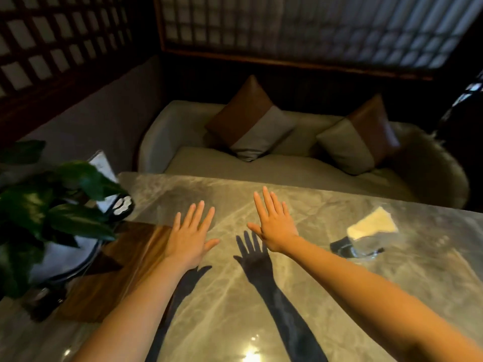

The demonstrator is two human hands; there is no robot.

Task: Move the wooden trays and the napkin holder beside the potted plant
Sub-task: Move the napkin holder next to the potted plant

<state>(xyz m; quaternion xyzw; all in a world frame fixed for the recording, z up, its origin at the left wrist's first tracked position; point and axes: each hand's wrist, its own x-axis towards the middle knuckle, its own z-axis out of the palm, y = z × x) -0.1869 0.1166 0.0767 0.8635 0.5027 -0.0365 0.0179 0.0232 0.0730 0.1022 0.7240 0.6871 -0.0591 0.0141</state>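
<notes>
Brown wooden trays (115, 267) lie at the left of the marble table (261, 309), right next to the potted plant (52, 205) with dark green leaves. How many trays are stacked I cannot tell. A clear napkin holder (366, 239) with white napkins stands at the right of the table. My left hand (189, 235) hovers flat with fingers spread, just at the trays' right edge. My right hand (274, 223) is spread above the table's middle, well left of the napkin holder. Both hands hold nothing.
A small dark stand with a white card (112, 194) sits behind the plant. A dark object (44, 304) lies at the trays' near left corner. Beyond the table's far edge is a beige sofa (261, 163) with two brown-and-grey cushions, backed by lattice screens.
</notes>
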